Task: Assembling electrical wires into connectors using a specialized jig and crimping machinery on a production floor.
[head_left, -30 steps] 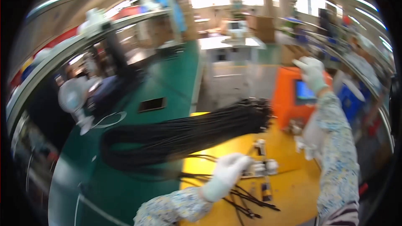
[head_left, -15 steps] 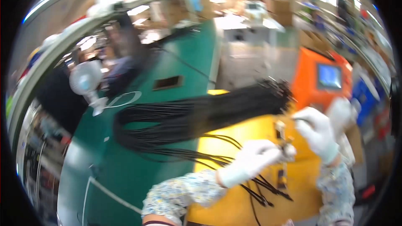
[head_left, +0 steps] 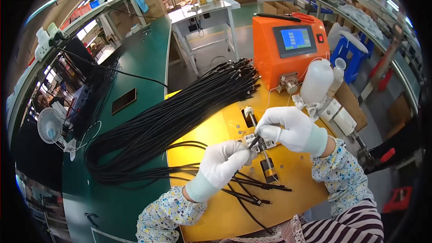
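Both my hands wear white gloves and meet over the yellow machine plate (head_left: 243,218). My left hand (head_left: 222,162) pinches a black cable (head_left: 254,141) near its end. Thumb and fingers of my right hand (head_left: 288,128) close on the same cable's tip, just right of the left fingers. Right under them is a small metal fixture (head_left: 265,153) with a rod and clamp blocks, partly hidden by the gloves. A thick bundle of black cables (head_left: 171,121) lies across the plate and the green table, its connector ends at the far right. Several loose cable ends (head_left: 258,189) rest below my left hand.
An orange machine (head_left: 288,45) with a screen stands at the back right. White plastic bottles (head_left: 317,81) are beside it. On the green table (head_left: 112,211) lie a phone (head_left: 124,101) and a small white fan (head_left: 49,126). A red-handled clamp (head_left: 380,155) sits at the right.
My view has turned right and steadied. My right hand has come down from the upper right to meet my left hand at the cable over the fixture.
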`<state>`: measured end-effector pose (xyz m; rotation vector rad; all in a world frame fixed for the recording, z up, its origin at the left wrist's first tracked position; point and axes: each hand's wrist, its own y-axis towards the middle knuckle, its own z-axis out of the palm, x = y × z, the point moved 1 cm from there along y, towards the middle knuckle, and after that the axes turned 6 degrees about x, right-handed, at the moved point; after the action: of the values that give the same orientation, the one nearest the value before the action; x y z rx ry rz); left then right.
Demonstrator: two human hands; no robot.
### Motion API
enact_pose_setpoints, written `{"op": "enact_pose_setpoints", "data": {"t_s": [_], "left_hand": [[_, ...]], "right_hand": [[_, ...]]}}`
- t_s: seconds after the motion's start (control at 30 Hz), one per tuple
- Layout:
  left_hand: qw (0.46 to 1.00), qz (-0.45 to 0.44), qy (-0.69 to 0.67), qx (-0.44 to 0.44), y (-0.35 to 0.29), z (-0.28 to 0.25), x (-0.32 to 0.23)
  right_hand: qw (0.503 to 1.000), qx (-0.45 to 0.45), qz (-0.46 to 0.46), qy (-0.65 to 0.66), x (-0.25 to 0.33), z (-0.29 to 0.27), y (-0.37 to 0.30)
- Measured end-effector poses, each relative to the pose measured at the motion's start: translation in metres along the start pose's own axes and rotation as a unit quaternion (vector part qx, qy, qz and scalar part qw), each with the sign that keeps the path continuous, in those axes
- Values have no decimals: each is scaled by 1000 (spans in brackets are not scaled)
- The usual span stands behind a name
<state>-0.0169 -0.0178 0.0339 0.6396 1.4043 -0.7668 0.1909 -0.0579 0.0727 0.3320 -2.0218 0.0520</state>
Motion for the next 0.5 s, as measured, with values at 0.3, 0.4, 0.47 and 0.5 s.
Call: {"op": "enact_pose_setpoints", "data": {"t_s": [0.3,0.4,0.47,0.5], "left_hand": [[991,-126,1,38,9,-3,4],[982,-161,84,47,11,-4,8],[980,-119,160,30,10,0,10],[969,-71,236,15,11,3,10]], "right_hand": [[985,-89,135,55,-32,-4,-14],[988,-88,122,22,-34,1,-17],[990,-83,115,8,-36,7,-18],[992,-87,82,-31,-37,9,-20]]}}
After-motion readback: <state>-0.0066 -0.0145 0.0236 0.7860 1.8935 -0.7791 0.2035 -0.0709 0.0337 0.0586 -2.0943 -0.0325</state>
